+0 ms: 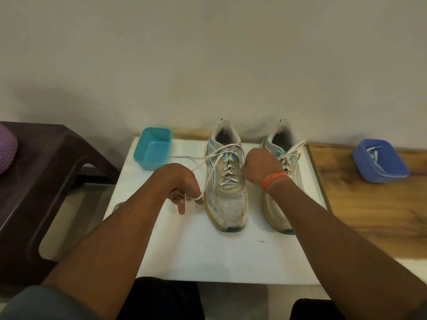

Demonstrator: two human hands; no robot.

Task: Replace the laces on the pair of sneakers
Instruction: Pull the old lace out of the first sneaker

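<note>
Two worn white sneakers with teal trim stand side by side on a white board (pixel 221 255), toes toward me. The left sneaker (pixel 227 181) is laced with a white speckled lace (pixel 209 176) whose loose ends run out to the left. My left hand (pixel 182 185) pinches one end of that lace beside the shoe's toe, with the lace looped round a finger. My right hand (pixel 261 166) is curled into a fist between the shoes, and what it grips is hidden. The right sneaker (pixel 280 181) is partly behind my right wrist, and its lace is tied near the top.
A teal tub (pixel 153 151) stands at the board's far left corner. A blue tub (pixel 380 161) holding white laces sits on the wooden surface to the right. A dark plastic stool (pixel 46 172) stands at the left. A wall rises close behind the shoes.
</note>
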